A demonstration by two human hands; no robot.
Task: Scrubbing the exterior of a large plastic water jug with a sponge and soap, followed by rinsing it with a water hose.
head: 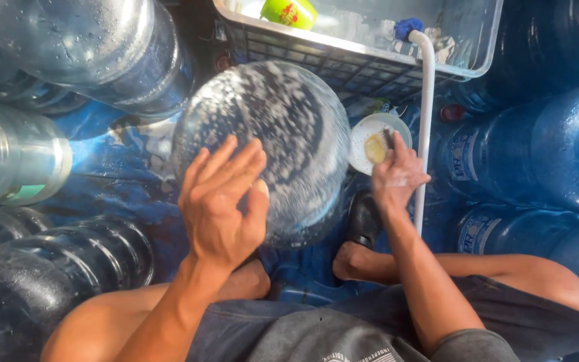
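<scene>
A large clear water jug (283, 127), covered in white soap foam, lies tilted in front of me on a wet blue floor. My left hand (222, 201) rests flat against its near side, fingers spread. My right hand (397, 175) holds a small scrubbing brush (388, 139), its bristles dipped into a small white bowl (363, 127) of yellowish soap to the right of the jug. My knees and feet are below the jug.
Many big blue and clear water jugs (544, 147) crowd both sides. A plastic crate (343, 57) with a green lid and rags stands at the top. A white pipe (426, 100) runs down beside the bowl.
</scene>
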